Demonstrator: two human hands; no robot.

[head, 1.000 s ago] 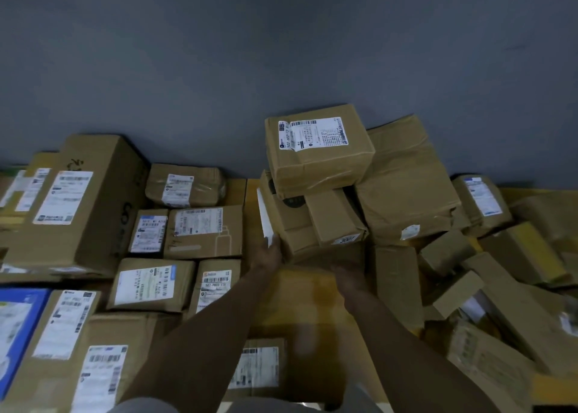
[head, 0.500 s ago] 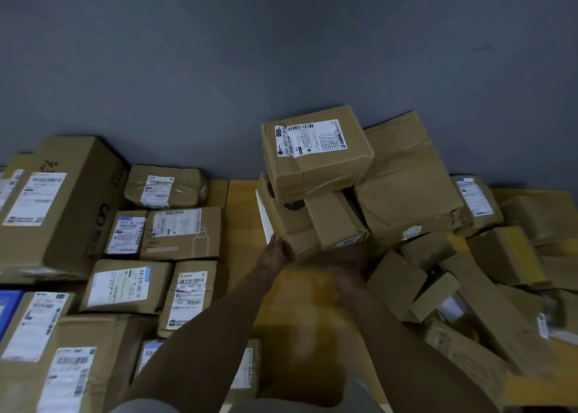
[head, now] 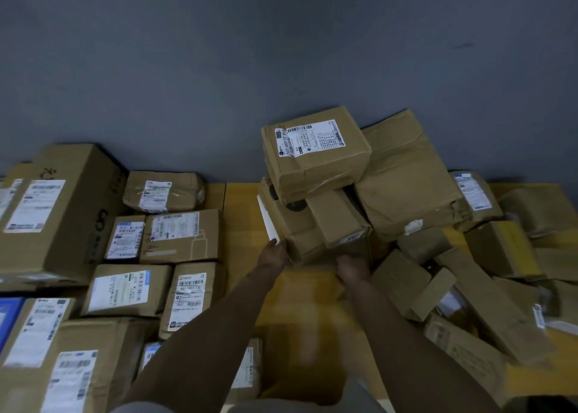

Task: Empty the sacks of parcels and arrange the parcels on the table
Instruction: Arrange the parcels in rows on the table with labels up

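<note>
In the middle of the table (head: 240, 212), the left hand (head: 275, 253) and right hand (head: 352, 264) touch the bottom box (head: 291, 225) of a leaning stack (head: 316, 153), likely to steady it. I cannot tell if the fingers curl round it. Neat parcels (head: 181, 234) lie on the left and a messy pile (head: 469, 287) on the right. The bare strip between them leaves room to move.

Your left hand (head: 275, 254) and right hand (head: 352, 267) meet the bottom box (head: 291, 228). Your fingers are hidden against it, so the grip is unreadable. The blue parcel (head: 7, 319) is cut off by the left edge. Your left forearm (head: 219, 319) covers part of a labelled parcel (head: 248, 372). The right pile (head: 488, 300) is smeared, and label print is too small to read.
</note>
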